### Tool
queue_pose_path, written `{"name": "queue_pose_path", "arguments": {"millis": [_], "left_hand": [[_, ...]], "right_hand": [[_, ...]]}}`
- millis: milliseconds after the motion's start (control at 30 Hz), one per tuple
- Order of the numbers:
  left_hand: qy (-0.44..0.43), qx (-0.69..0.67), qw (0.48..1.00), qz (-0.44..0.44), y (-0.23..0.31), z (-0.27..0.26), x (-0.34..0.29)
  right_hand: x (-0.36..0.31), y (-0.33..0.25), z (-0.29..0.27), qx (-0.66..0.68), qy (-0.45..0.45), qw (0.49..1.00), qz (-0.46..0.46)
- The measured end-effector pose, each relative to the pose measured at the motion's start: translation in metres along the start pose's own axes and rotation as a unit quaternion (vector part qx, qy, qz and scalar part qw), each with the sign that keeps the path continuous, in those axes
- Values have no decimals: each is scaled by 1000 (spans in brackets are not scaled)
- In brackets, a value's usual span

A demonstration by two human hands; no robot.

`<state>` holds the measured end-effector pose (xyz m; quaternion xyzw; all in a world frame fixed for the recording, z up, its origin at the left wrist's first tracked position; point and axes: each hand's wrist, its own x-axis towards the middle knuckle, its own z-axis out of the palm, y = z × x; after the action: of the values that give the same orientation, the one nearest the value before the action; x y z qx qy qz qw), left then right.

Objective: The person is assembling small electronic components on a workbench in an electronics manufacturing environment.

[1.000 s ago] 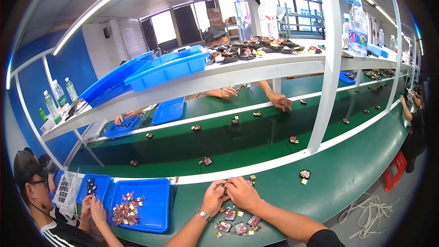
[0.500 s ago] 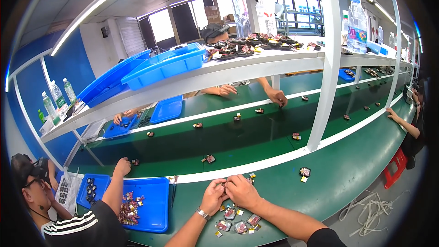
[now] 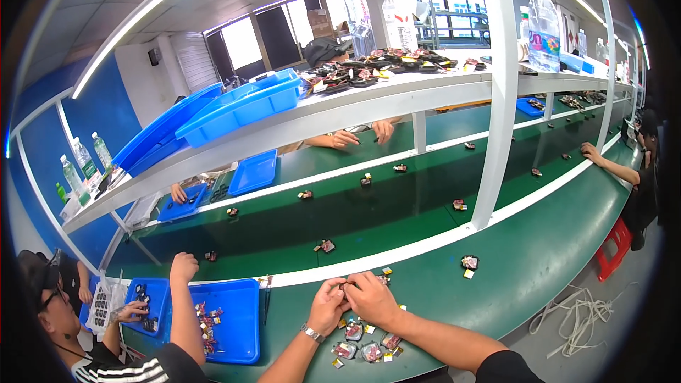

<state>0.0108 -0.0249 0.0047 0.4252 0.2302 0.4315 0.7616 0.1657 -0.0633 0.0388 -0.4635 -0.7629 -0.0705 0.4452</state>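
Observation:
At the front of the green bench, my left hand (image 3: 328, 308) and my right hand (image 3: 372, 298) meet with fingertips pinched together. A small dark piece seems to show between them, mostly hidden by the fingers. Under and beside my right wrist lies a loose group of small clear-and-dark assemblies (image 3: 371, 352) with reddish wiring and yellow-white tabs. Another one peeks out behind my right hand's knuckles. Farther right, a single assembly (image 3: 469, 262) of the same kind rests alone on the bench.
Left of me, a blue tray (image 3: 245, 294) holds wired parts; beside it a co-worker (image 3: 135, 354) reaches into a smaller blue tray (image 3: 128, 323). Tweezers (image 3: 266, 301) lie nearby. Assemblies (image 3: 324, 246) dot the dark green belt beyond a white rail (image 3: 418, 255). A white post (image 3: 494, 120) rises ahead.
My hands stay joined in nearly the same pose. The co-worker's one hand has gone into the small blue tray, the other has drawn back from the belt. Across, a hand has left the belt.

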Motion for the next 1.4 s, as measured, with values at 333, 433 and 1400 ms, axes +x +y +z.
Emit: {"name": "queue_pose_path", "arguments": {"millis": [333, 433, 1400], "left_hand": [[-12, -21, 1000, 5, 3, 1, -1], [-39, -37, 999, 7, 0, -8, 2], [126, 248, 945, 175, 13, -36, 13]], "right_hand": [[-1, 2, 2, -38, 13, 999, -26], [-1, 4, 3, -21, 17, 999, -21], [33, 145, -11, -47, -53, 990, 123]]}}
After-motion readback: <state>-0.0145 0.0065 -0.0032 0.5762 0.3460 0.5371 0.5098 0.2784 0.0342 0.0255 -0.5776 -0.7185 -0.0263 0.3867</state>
